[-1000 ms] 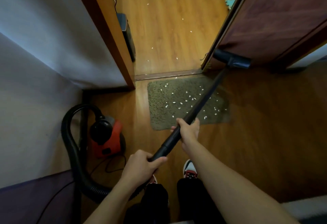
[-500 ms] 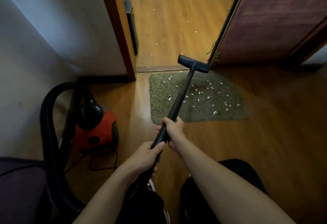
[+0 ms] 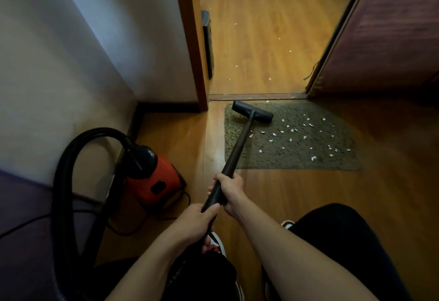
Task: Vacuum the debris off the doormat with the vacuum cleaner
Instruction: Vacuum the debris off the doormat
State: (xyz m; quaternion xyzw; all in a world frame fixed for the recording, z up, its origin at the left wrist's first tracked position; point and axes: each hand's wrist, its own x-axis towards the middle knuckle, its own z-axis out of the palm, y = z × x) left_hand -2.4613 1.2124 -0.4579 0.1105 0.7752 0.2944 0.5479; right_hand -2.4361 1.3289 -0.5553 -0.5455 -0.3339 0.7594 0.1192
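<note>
Head view: the right hand is seen at lower centre of the frame, clamped around a smooth black cylindrical wand. The left hand is wrapped closed on the same wand just below it, the two hands almost touching. The wand is run diagonally up the frame to a flat, matte black T-shaped floor nozzle, which is set on the upper left corner of the doormat. The doormat is rectangular with rounded corners, olive-grey and coarse in pile, and is laid on glossy wood-plank flooring just below a metal threshold strip. Small white paper-like scraps are scattered over the centre and right of the mat; a few more are noted on the floor past the doorway. At left centre, a rounded red-orange vacuum cleaner body is stood against a pale wall, with a thick ribbed black hose arched over it. A dark wooden door is seen open at upper right.
</note>
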